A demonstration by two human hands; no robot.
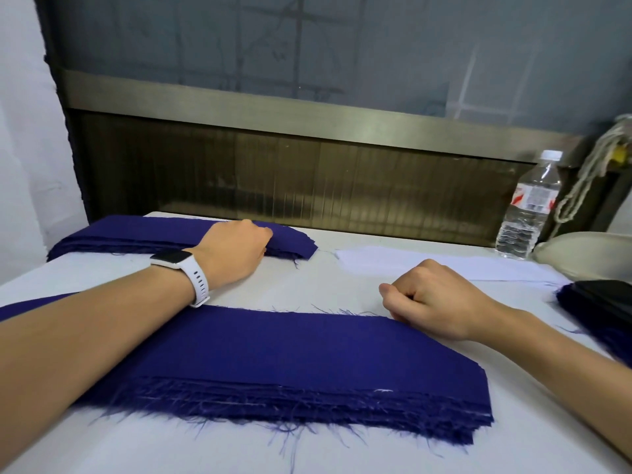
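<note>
Two stacks of purple-blue fabric pieces with frayed edges lie on a white table (325, 282). The far stack (130, 234) is at the back left. My left hand (236, 251), with a white watch (174, 260) on the wrist, lies on its right part with fingers curled over the top and thumb at its near edge. The near stack (290, 364) lies across the front, under my left forearm. My right hand (434, 299) is curled into a fist at that stack's far right corner, and nothing shows in it.
A white fabric piece (410, 265) lies flat at the back right. A water bottle (528, 206) stands by the back wall beside a hanging rope (588, 172) and a beige object (588, 251). Another dark stack (581, 309) with a black object (612, 295) on it sits at the right edge.
</note>
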